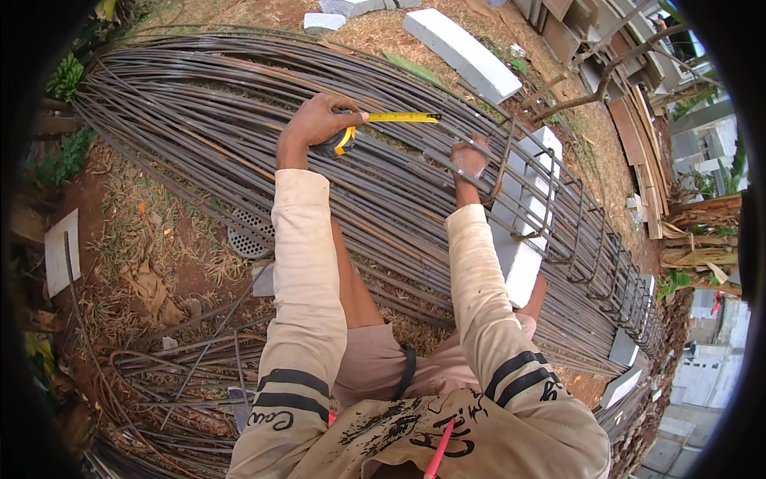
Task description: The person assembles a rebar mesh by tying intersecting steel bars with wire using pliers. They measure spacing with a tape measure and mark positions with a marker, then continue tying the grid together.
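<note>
My left hand is closed around a tape measure, with a short length of yellow blade pulled out and pointing right. The dark case sits partly hidden under my fingers. Over to the right, my right hand is closed on a steel rebar at the near end of a tied rebar cage. Square stirrups run along the cage, which rests across a pale block. Beneath both hands spreads a wide bundle of long rebars.
Another long pale block lies on the ground beyond the bundle. Loose bent rods are tangled at lower left, near a perforated grey piece. Wooden boards and a branch stand at upper right.
</note>
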{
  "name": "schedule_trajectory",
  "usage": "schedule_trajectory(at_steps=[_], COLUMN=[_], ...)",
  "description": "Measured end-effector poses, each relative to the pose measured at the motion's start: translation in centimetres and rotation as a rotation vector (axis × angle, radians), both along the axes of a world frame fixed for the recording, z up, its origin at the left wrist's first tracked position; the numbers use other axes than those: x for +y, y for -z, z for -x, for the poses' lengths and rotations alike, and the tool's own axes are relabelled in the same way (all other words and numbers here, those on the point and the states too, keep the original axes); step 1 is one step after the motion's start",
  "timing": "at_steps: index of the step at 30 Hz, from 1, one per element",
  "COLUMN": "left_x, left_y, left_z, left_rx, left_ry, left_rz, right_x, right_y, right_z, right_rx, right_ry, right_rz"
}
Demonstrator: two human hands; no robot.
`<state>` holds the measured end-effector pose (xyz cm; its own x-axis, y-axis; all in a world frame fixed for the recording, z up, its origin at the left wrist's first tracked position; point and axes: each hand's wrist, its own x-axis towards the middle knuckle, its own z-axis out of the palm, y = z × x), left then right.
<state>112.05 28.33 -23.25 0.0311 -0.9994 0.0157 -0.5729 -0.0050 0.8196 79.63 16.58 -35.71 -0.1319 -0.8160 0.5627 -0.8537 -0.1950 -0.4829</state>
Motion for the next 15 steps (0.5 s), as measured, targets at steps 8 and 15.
schedule_trajectory(at_steps=[8,15], left_x=[-0.1,0.9], left_y=[0.0,0.1], left_z=[-0.2,-0.6], left_rx=[0.003,-0.01], left_ry=[-0.028,-0.027], left_rz=[-0.076,0.015], right_x=[-0.2,0.3], right_y=[1.8,0.5], right_z=[0.6,-0.3], right_rx=[0.013,-0.099], right_ry=[0.053,-0.054], right_rz=[0.033,0.094])
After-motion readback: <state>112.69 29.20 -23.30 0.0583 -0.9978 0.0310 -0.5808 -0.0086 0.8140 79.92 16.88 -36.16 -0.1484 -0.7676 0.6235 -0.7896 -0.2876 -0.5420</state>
